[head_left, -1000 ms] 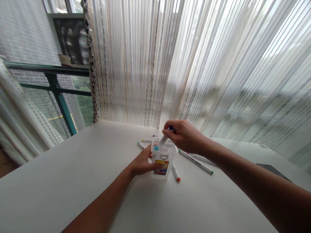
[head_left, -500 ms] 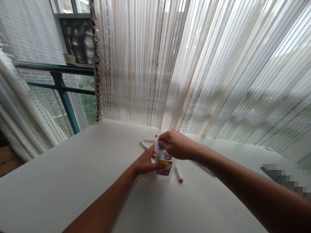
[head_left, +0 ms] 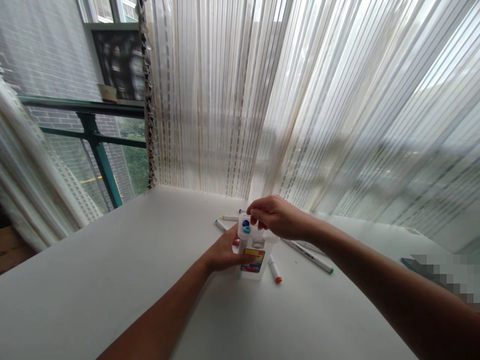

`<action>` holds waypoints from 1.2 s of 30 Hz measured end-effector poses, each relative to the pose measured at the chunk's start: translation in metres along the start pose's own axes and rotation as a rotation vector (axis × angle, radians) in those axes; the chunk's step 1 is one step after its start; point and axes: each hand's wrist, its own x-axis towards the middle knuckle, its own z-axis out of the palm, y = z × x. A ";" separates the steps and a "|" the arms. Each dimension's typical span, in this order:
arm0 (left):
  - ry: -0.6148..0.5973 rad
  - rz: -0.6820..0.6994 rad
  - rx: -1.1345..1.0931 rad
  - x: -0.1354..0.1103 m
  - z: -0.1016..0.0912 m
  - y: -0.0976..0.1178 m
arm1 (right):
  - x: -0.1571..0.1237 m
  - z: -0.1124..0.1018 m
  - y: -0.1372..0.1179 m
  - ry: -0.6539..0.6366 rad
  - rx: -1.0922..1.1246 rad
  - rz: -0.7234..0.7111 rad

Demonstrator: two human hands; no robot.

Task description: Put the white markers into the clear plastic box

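Observation:
A clear plastic marker box with a yellow, blue and red label stands on the table. My left hand is closed around its left side, with the thumb across the front by the label. Inside the box two markers stand upright at the left: a dark blue marker and a light blue marker. Just above the box's opening is my right hand, its fingers loosely curled and apart. Nothing shows between them, and it is clear of the blue caps.
Loose markers lie around the box on the white table: an orange-capped marker, a green-ended marker, a yellow-ended marker and a teal-ended marker. A phone-like dark object lies far right. Sheer curtains hang behind.
My right hand has let go of the light blue marker, which now stands in the box, and has risen slightly up and right. My left hand keeps its hold.

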 end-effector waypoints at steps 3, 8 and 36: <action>0.005 -0.016 0.000 0.000 0.000 0.001 | -0.004 -0.004 0.009 0.109 0.089 -0.028; 0.003 -0.016 -0.007 -0.001 0.000 0.002 | -0.014 -0.002 0.043 0.323 0.106 0.057; 0.012 -0.050 -0.034 -0.003 0.002 0.004 | -0.062 0.073 0.116 0.224 -0.231 0.460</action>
